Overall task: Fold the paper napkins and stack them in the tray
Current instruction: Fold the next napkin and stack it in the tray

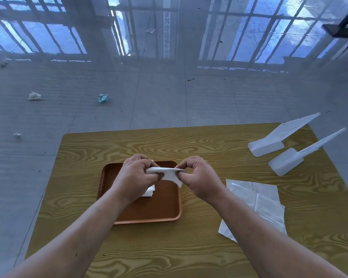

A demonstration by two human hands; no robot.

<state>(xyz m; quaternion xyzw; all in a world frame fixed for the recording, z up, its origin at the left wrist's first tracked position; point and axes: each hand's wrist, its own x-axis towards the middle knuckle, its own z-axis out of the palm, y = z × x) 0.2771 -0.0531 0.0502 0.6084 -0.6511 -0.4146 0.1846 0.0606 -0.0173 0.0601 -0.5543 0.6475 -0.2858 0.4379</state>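
Note:
A brown tray lies on the wooden table in front of me. Above its far edge, my left hand and my right hand both pinch one folded white napkin, held stretched between them with a corner hanging down. Under my left wrist, folded napkins lie in the tray, mostly hidden. To the right of the tray, several unfolded white napkins lie overlapping on the table.
The wood-grain table ends just past the tray. Two white plastic stands lean at the far right corner. Crumpled scraps of paper lie on the tiled floor beyond.

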